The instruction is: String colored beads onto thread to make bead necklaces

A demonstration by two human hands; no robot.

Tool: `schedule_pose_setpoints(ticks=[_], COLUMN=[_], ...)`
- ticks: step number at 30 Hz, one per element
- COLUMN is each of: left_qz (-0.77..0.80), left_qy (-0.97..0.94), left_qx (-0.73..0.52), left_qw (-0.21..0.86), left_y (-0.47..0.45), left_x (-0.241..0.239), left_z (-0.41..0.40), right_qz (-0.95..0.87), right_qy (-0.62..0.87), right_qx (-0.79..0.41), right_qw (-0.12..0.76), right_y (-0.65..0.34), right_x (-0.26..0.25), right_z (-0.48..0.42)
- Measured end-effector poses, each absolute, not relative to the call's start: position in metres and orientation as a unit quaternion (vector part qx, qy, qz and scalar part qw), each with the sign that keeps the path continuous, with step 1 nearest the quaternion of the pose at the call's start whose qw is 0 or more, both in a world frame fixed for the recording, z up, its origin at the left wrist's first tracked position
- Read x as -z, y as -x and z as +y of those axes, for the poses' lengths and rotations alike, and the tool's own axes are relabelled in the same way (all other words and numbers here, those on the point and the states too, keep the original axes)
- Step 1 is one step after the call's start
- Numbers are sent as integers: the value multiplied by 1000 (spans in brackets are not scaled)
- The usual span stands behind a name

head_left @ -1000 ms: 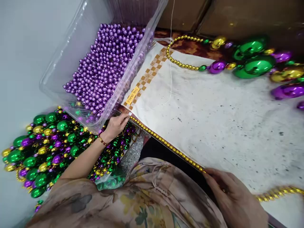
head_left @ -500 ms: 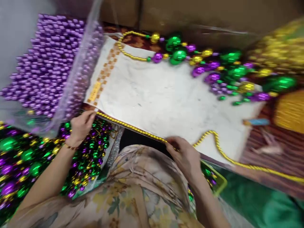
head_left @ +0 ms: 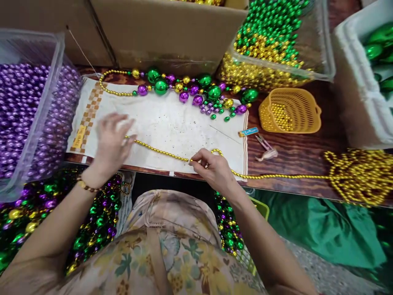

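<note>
A strand of gold beads [head_left: 159, 151] runs along the near side of a white towel [head_left: 172, 119]. My right hand [head_left: 216, 170] pinches it near the middle, thumb against fingertips. Over the strand's left end is my left hand [head_left: 112, 141], blurred, its fingers spread; whether they touch the beads I cannot make out. Right of my right hand the strand loops, then stretches to a heap of gold bead strands [head_left: 364, 178]. Across the towel's far edge lies a necklace [head_left: 161, 86] of green, purple and gold beads with a gold loop at its left end.
Purple beads fill a clear bin [head_left: 58, 53] at left. Behind stand a cardboard box [head_left: 172, 37] and a clear bin [head_left: 330, 49] of green and gold beads. An orange basket [head_left: 310, 110], small blue-labelled item [head_left: 249, 132], scissors-like tool [head_left: 266, 147] and white foam box [head_left: 350, 82] occupy the right. A needle [head_left: 225, 134] lies on the towel.
My left hand has come off the towel's near-left corner, spreading its fingers above the towel. The strand's pinched part now lies over the towel. The view has shifted, showing more on the right.
</note>
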State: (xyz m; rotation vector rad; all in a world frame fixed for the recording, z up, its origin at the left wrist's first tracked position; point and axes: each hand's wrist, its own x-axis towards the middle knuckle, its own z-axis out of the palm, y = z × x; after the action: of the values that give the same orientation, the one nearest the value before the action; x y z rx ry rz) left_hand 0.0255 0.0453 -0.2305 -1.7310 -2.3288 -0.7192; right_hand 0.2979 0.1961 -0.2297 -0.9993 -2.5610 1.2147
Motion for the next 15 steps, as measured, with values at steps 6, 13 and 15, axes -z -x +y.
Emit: schedule_pose_setpoints(ticks=[6,13,15], left_qz=[-542,-587,-596], left_qy=[627,563,559], left_qx=[358,257,249], left_qw=[-431,-522,-521], left_y=[-140,-129,-122], left_x=[224,215,213], left_z=[117,133,128], right_qz=[-900,-952,-929], right_qy=[261,280,329], right_qx=[-337,4,64], right_qw=[92,-121,-160], right_y=[-323,-396,-419], right_x=[186,119,107], right_z=[221,257,272])
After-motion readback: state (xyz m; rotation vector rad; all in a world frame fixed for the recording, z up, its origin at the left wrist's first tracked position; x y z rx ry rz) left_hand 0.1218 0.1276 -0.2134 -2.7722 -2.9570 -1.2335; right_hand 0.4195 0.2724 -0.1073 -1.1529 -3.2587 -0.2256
